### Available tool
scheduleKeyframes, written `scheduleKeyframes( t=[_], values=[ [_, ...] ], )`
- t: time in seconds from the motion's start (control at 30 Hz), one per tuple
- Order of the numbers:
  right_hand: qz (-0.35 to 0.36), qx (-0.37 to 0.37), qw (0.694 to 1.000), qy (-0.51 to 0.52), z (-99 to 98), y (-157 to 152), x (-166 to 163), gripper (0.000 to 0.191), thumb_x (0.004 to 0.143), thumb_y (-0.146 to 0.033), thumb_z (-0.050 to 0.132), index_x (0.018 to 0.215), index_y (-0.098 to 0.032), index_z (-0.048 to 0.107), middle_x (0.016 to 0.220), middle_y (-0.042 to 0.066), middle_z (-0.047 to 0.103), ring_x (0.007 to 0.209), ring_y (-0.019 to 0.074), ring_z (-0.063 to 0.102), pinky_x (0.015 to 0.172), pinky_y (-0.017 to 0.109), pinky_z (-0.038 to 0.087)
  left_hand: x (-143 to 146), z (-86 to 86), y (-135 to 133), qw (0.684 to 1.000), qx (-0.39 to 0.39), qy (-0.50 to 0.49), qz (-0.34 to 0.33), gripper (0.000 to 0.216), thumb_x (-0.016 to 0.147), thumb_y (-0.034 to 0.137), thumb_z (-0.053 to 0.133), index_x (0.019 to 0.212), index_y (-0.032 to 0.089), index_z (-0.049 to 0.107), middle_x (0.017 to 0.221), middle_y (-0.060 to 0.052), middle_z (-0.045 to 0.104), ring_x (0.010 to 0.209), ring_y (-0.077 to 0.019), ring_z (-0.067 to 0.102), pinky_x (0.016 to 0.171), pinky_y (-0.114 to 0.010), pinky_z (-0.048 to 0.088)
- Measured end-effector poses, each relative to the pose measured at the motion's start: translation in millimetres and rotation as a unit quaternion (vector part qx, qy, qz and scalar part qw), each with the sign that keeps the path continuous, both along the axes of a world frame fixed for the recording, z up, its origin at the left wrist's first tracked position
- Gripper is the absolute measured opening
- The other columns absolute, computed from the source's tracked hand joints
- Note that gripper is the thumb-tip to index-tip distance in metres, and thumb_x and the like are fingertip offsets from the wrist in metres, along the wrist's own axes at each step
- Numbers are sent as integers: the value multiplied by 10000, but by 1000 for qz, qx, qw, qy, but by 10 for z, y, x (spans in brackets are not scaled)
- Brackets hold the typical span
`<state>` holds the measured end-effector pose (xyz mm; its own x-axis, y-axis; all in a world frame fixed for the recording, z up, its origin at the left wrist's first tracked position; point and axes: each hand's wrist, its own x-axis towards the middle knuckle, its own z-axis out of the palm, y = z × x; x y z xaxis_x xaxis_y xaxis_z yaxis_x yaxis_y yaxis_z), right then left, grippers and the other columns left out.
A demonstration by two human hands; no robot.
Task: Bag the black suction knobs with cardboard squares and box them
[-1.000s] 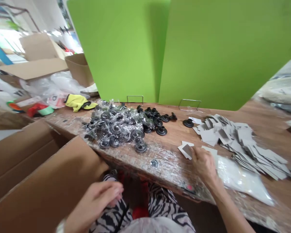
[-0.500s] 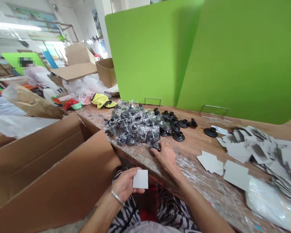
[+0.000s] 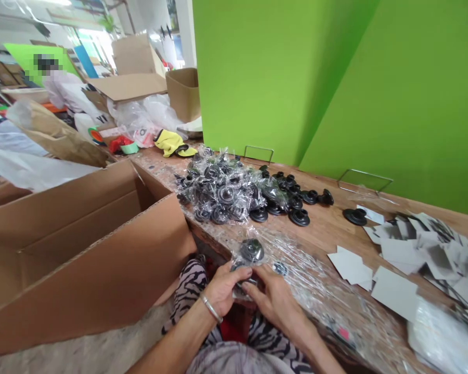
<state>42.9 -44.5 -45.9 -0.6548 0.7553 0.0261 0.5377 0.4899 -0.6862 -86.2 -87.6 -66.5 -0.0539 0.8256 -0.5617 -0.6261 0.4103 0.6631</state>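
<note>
Both hands meet just below the table's front edge, over my lap. My left hand (image 3: 225, 287) and my right hand (image 3: 272, 298) are closed together on a small clear plastic bag (image 3: 250, 253) with a black round part inside; its top sticks up above my fingers. The white card is hidden between my hands, if it is there. On the wooden table (image 3: 323, 228) behind lies a heap of bagged black parts (image 3: 218, 189), with several loose black parts (image 3: 292, 200) to its right. White and grey cards (image 3: 413, 249) are scattered further right.
A large open cardboard box (image 3: 78, 244) stands at my left, against the table. Green partition panels (image 3: 296, 78) rise behind the table. More boxes, plastic bags and a yellow cloth (image 3: 171, 143) crowd the far left. A person sits in the far background.
My right hand picked a bagged black part off the table and drew back to my lap. My left hand, which held a white card, has joined it on the bag. The view swung left.
</note>
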Motion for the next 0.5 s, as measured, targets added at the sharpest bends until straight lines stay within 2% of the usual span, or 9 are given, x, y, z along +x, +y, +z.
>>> scheduleKeyframes(
  t=[0.03,0.1,0.13,0.2,0.27,0.33,0.4,0.5],
  values=[
    [11,-4,1000,-28,59,51,-4,173,805,-325,475,844,-227,612,791,19,613,726,168,574,632,253,404,-9,-2,-3,1000,-14,19,5,353,566,269,688,874,160,557,642,-15,610,514,-169,563,423,-317,480],
    [-27,30,996,-79,147,191,-33,221,820,-364,454,797,-228,626,754,20,600,664,168,565,582,257,378,-38,-9,-12,998,-27,61,18,323,546,215,666,846,156,562,596,-9,606,498,-174,558,419,-302,461],
    [-55,55,994,-82,163,267,-64,216,813,-371,464,830,-229,626,782,25,593,655,166,558,570,257,368,-50,-14,-18,996,-20,80,32,309,523,172,660,818,149,570,583,-5,605,496,-164,554,432,-281,450],
    [-91,66,993,-23,129,405,-151,201,749,-327,538,914,-242,614,851,26,569,660,155,542,575,252,360,-60,-30,-29,992,10,108,67,283,476,89,651,749,130,588,584,1,609,509,-129,542,477,-235,431],
    [-93,18,994,62,33,509,-227,229,676,-267,580,901,-250,616,854,14,552,665,145,525,599,247,367,-59,-44,-45,988,31,111,101,273,450,44,657,705,119,594,610,0,622,551,-111,544,532,-215,428],
    [-119,-29,985,125,-70,577,-233,186,668,-277,563,840,-227,613,811,12,547,672,148,513,619,255,377,-67,-44,-75,989,27,80,121,314,442,39,678,731,127,589,637,-3,638,582,-127,562,563,-233,441],
    [-163,-56,973,155,-141,600,-156,233,715,-363,515,857,-193,588,728,14,541,608,147,492,570,263,379,-95,-14,-118,992,19,22,121,325,460,80,705,751,140,573,636,-7,641,575,-155,575,548,-276,456],
    [-194,-149,948,206,-182,501,-12,405,748,-528,452,861,-155,560,507,-39,451,416,115,390,430,248,320,-151,99,-170,991,43,-67,107,252,542,202,721,734,125,577,644,-32,638,580,-179,585,528,-315,471]
  ],
)
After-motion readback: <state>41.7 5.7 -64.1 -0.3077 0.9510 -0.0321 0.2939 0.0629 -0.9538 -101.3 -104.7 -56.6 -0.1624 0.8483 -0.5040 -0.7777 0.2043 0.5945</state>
